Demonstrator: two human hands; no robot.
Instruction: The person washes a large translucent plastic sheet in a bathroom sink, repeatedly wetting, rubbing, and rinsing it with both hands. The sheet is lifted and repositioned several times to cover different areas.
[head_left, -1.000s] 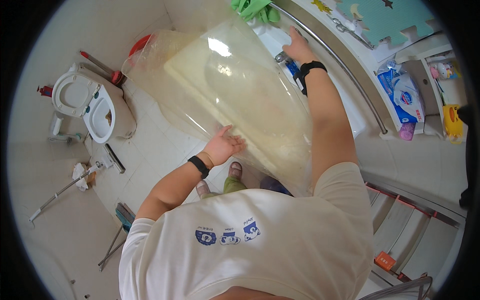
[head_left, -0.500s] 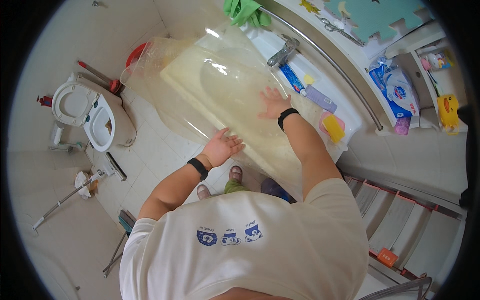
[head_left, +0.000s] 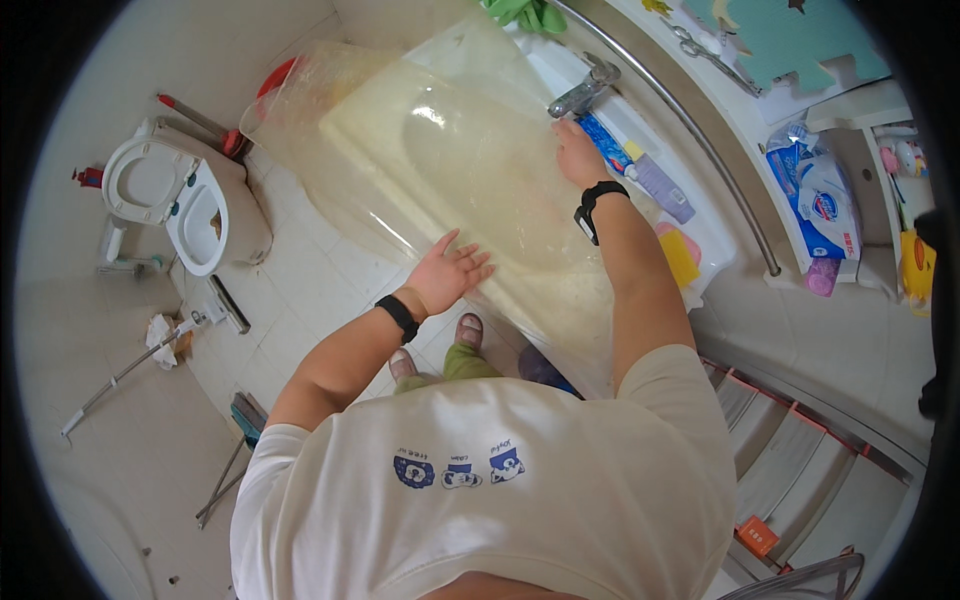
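Note:
A large yellowish see-through plastic sheet (head_left: 470,190) lies draped over the white washbasin and hangs past its near edge. My left hand (head_left: 450,277) rests on the sheet's near side, palm down, with fingers spread and holding nothing. At the sheet's far right edge, my right hand (head_left: 580,155) reaches out beside the tap (head_left: 585,88). Its fingers look stretched toward the spout; their tips are partly hidden, and I cannot tell whether they touch the metal. A blue toothpaste box (head_left: 604,142) and a purple tube (head_left: 660,186) lie right of this hand.
Green rubber gloves (head_left: 528,14) hang at the back by a curved metal rail (head_left: 690,130). A yellow sponge (head_left: 680,258) sits on the basin's right end. At left are a toilet (head_left: 205,230), a squeegee (head_left: 228,303) and a broom (head_left: 248,415). Slatted steps (head_left: 775,470) stand at lower right.
My right hand has moved from flat on the sheet up and right to beside the tap. My left hand stays on the sheet's near side. The view has shifted slightly.

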